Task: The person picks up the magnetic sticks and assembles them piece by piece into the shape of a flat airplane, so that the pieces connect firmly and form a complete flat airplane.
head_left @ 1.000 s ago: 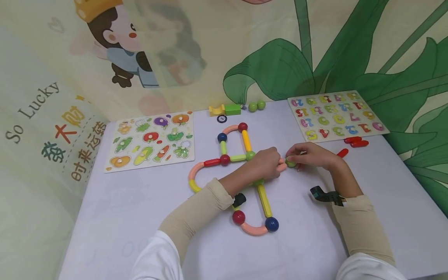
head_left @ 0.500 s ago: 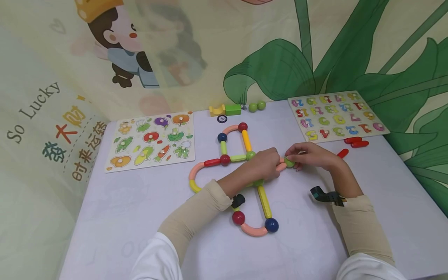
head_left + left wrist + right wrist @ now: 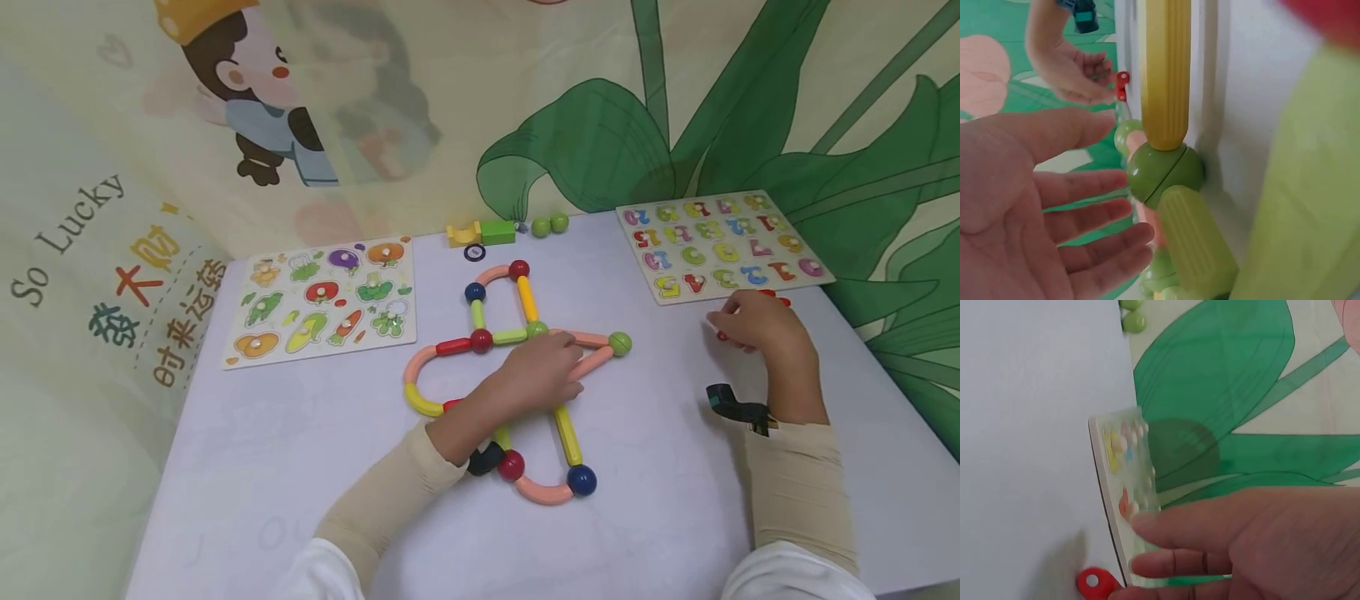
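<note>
On the table lies a flat figure of magnetic rods and balls, with yellow rods (image 3: 567, 435), pink rods (image 3: 592, 363), a red ball (image 3: 512, 465) and a blue ball (image 3: 582, 480). Two pink rods meet at a green ball (image 3: 620, 343) on the right. My left hand (image 3: 536, 371) is over the figure's middle, covering part of it; its fingers look straight beside another green ball (image 3: 1166, 175) in the left wrist view. My right hand (image 3: 768, 323) reaches down at the red rods, thumb and forefinger apart. One red rod's end (image 3: 1094, 583) shows by its fingertips; the rest is hidden.
A number puzzle board (image 3: 723, 247) lies at the back right, just behind my right hand. At the left is a vegetable puzzle board (image 3: 322, 304). Yellow and green blocks (image 3: 497, 232), a small black ring (image 3: 475, 252) and two loose green balls (image 3: 550, 224) stand along the back edge.
My right hand has left the green ball, which stays at the pink rods' ends, and moved right to the red rods. My left hand has let go of the pink rods and drawn back leftward.
</note>
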Motion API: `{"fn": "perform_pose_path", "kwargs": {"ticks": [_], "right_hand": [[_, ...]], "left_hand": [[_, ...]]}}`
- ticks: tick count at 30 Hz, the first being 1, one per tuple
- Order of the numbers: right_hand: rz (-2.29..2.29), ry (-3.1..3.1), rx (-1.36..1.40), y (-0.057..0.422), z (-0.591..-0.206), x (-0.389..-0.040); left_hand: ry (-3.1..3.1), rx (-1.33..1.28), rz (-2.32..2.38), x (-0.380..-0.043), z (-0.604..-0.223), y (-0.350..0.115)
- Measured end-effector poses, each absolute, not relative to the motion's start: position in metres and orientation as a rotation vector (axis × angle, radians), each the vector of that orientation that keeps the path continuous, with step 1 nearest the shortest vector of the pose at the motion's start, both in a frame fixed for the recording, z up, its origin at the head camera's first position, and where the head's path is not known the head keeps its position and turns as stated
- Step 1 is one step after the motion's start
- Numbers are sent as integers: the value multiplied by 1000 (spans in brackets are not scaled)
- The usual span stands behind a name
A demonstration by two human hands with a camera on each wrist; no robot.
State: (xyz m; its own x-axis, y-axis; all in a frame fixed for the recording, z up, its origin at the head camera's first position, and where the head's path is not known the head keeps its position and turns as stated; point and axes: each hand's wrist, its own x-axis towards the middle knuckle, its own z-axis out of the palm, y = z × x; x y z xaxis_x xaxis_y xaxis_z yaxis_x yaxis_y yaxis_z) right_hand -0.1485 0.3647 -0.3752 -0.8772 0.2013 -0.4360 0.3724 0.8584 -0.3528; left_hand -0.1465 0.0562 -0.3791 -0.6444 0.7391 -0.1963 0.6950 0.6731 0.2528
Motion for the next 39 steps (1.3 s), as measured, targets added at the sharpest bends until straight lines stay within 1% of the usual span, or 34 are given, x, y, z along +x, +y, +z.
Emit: {"fn": "perform_pose_path", "kwargs": {"ticks": [4,9,12,15,19,27,35,39], "right_hand": [[-606,2633,499,372,-377,-146],[-663,2624,483,377,-386,-148],[-699,2617,432,382,-392,-151],[-776,2572,320,381,-398,-157],[-774,2600,128,368,-400,-162],[-657,2737,-164,325,-403,-168],[-446,2896,-268,293,-397,-166],[-485,2878,-328,289,-397,-167]], "left_hand": [[2557,1215,145,-140,-379,50],[2457,1217,62,-136,-383,46],[2432,1192,47,-137,-386,44],[2420,1178,60,-137,-388,43],[2426,1171,74,-139,-390,43],[2448,1181,72,-139,-392,44],[2434,1177,66,-137,-393,44],[2434,1167,85,-137,-395,44]]}}
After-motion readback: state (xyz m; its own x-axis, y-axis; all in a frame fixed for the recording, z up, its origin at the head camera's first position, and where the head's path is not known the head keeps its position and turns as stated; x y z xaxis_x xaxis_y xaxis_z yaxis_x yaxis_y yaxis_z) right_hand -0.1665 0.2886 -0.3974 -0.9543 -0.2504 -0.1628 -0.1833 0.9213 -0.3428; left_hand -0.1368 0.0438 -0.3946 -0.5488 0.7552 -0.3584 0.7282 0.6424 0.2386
